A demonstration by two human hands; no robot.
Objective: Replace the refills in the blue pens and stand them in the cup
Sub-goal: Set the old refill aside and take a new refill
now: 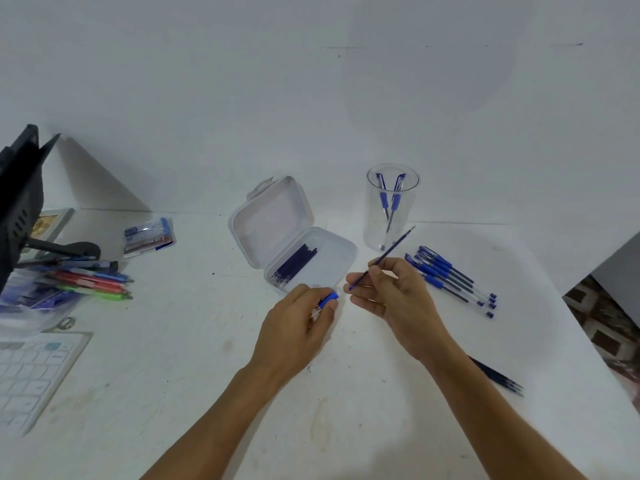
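My left hand [298, 327] grips a blue pen barrel [328, 300], only its blue grip end showing past the fingers. My right hand [388, 292] pinches a thin dark blue refill [391, 252] that slants up to the right toward the cup. The clear cup [390, 206] stands at the back with two blue pens [389, 195] upright inside. Several blue pens [450, 277] lie in a row to the right of my right hand. An open clear box [313, 258] in front of my left hand holds several dark refills [296, 264].
Loose dark refills [498, 377] lie on the white table behind my right forearm. At the left are coloured pens [93, 280], a pen packet [149, 235], a white keyboard [31, 372] and a black stand [20, 199]. The table's right edge drops off near a brick floor [602, 327].
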